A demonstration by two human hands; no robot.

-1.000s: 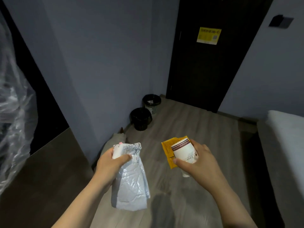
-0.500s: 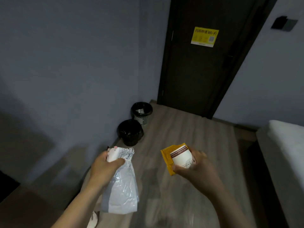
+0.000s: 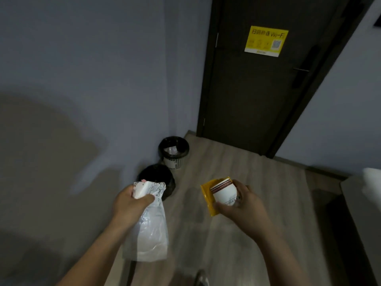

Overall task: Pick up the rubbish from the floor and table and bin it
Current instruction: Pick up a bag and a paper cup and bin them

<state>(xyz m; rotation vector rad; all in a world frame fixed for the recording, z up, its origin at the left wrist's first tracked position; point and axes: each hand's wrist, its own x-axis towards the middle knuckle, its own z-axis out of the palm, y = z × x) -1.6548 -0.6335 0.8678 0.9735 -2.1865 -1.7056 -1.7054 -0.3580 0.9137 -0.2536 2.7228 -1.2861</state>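
Observation:
My left hand [image 3: 129,205] grips the top of a white plastic mailer bag [image 3: 148,234] that hangs down over the floor. My right hand [image 3: 241,205] holds a white paper cup with a brown band [image 3: 223,191] together with a yellow packet [image 3: 207,195] behind it. Two bins stand against the wall ahead: a near one lined with a black bag [image 3: 156,174], partly hidden behind the mailer's top, and a far white mesh one with a black liner [image 3: 173,150] holding some clear wrapping.
A dark door [image 3: 257,83] with a yellow Wi-Fi notice [image 3: 266,41] closes the far end of the wooden floor [image 3: 237,234]. The grey wall [image 3: 82,79] runs along the left. A white bed edge [image 3: 371,182] sits at the right.
The view has moved forward along the wall; the bins and door appear closer. Both hands keep the same hold on their items, and the plastic-covered opening at the left is out of sight.

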